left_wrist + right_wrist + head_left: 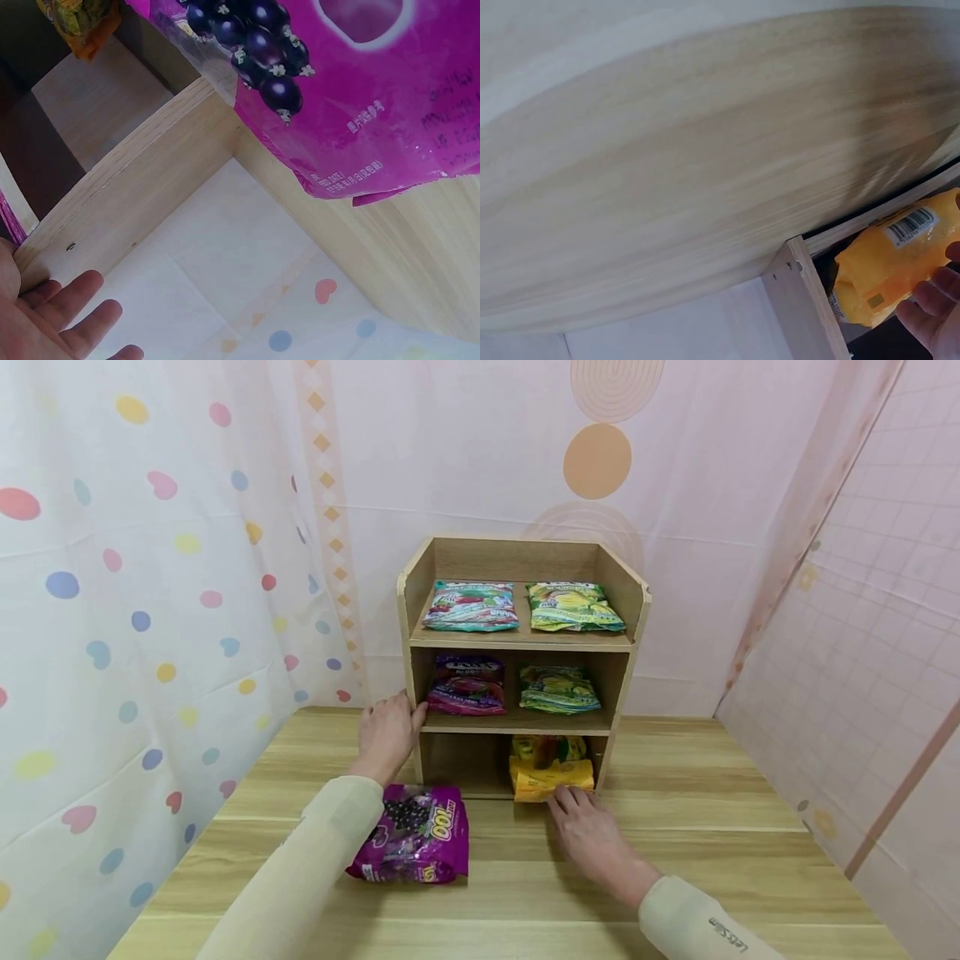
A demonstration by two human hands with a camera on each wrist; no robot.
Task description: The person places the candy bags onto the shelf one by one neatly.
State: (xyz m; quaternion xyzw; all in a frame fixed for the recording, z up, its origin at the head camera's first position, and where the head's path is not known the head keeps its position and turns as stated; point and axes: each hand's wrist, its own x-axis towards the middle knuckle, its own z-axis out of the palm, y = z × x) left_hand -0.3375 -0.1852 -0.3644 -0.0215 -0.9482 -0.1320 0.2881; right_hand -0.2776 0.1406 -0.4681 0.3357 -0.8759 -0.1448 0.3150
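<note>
My left hand [387,735] holds the left side panel of a small wooden shelf [517,645], thumb at its front edge and fingers along the outside. In the left wrist view, the fingers [71,300] stretch past the panel. With extended fingers, my right hand [592,839] touches the front of a yellow candy bag [555,779] in the right half of the bottom compartment. That bag's barcode side shows in the right wrist view, beside the fingers [934,300]. A purple candy bag [420,839] with dark berries printed on it lies on the table, near my left forearm.
On the top level sit a teal-and-red candy bag [472,607] and a yellow-green one [573,607]. The middle level holds a dark purple bag [467,687] and a green-yellow bag [558,691]. Patterned curtains [187,527] surround the wooden table [712,827].
</note>
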